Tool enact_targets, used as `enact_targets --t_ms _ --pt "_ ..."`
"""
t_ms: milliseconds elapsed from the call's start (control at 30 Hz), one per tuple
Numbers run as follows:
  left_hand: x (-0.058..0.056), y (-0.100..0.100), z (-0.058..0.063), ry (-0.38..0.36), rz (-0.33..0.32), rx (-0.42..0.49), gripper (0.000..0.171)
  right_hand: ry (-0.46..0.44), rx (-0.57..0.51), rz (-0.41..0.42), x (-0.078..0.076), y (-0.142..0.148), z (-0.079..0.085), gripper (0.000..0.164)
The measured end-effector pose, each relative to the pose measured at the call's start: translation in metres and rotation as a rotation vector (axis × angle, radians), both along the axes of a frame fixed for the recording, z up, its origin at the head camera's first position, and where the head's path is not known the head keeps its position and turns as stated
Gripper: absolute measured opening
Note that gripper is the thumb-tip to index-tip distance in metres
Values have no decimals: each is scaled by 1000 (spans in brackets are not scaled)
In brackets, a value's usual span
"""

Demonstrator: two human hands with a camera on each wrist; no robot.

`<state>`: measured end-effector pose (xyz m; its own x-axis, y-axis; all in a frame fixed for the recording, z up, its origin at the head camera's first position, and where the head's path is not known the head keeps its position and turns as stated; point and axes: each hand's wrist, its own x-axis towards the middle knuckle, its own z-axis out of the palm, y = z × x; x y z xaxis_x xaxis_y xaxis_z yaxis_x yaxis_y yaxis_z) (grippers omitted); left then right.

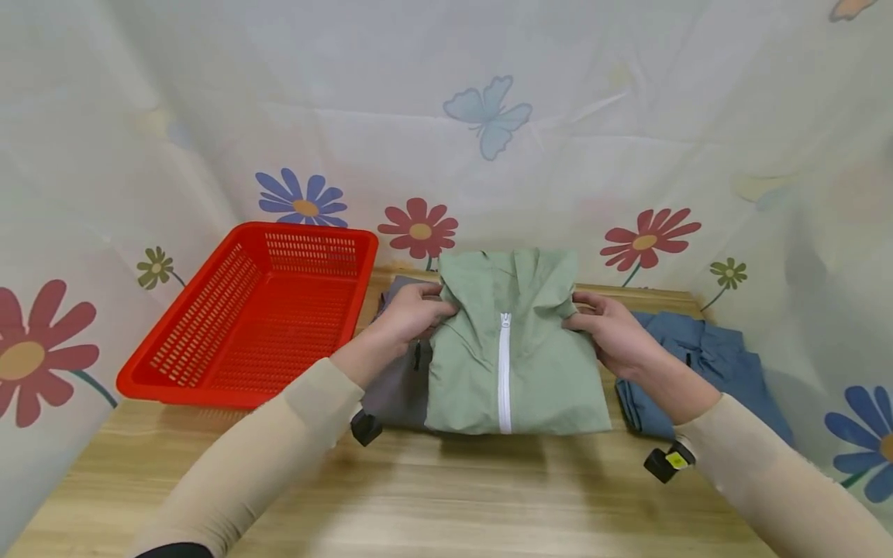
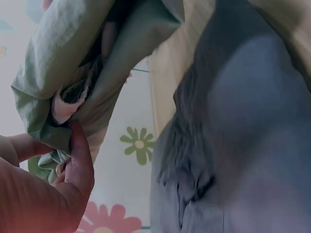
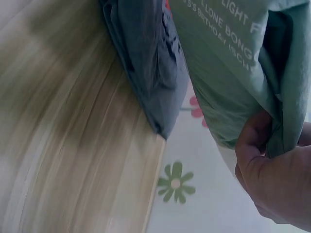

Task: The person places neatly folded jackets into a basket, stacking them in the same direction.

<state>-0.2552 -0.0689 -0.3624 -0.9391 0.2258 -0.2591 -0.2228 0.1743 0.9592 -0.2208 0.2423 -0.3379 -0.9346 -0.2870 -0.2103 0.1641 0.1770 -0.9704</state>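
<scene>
A folded light green jacket with a white front zipper is held up over the table, its collar end toward the back wall. The left hand pinches its left edge near the collar; in the left wrist view, thumb and fingers grip bunched cloth. On the opposite edge, the right hand pinches the fabric. White printed lettering shows on the jacket's other face in the right wrist view. Partly hidden behind and below it lies a folded grey garment.
A red plastic basket with slotted walls stands on the left of the wooden table. To the right lies a folded blue garment, partly behind the right forearm. A white flowered curtain encloses the back and sides.
</scene>
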Motion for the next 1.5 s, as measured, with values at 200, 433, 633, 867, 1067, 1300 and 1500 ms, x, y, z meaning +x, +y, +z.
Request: enact_targets --t_ms 200,433,633,867,1067,1300,1500 --pt "5 -24 11 11 -4 -71 60 -7 -42 36 -2 -21 5 65" --pt "4 -44 20 28 18 -100 65 -23 -72 46 -6 -39 12 68" --pt "2 -61 28 41 26 -126 67 -25 -103 38 -9 -55 17 69" --pt "1 -83 36 66 37 -129 68 -5 -165 57 -18 -75 17 68" --pt "-3 -97 46 82 41 -146 67 -1 -195 35 -25 -90 18 67" --pt "-9 -119 50 96 17 -169 63 -10 -216 32 -31 -113 15 64" --pt "-11 -136 50 94 -9 -188 65 -34 -230 47 -36 -128 9 63"
